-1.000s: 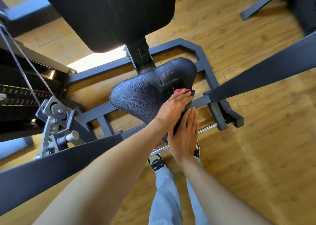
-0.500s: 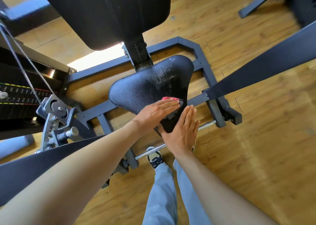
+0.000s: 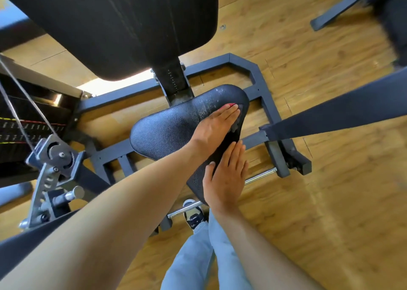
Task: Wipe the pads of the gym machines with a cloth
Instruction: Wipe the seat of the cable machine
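The seat pad sits at the middle of the head view, a black saddle-shaped cushion on the grey machine frame, with the big back pad above it on the far side. My left hand lies flat across the far right part of the seat, fingers straight, pressing the cloth down; only a red edge of it shows at the fingertips and a darker fold along the seat's right rim. My right hand rests flat, fingers straight and gripping nothing, on the seat's near narrow end, steadying it as I read it. A pale speckled patch lies on the seat just left of the cloth, towards the post.

I judge the step in hand to be wiping the seat, with the cloth at its far right corner. The next move calls for dragging the cloth left over the speckled patch and then across the wide left lobe, with the palm flat so the cloth does not bunch. The back pad shows streaks and looks not yet wiped.
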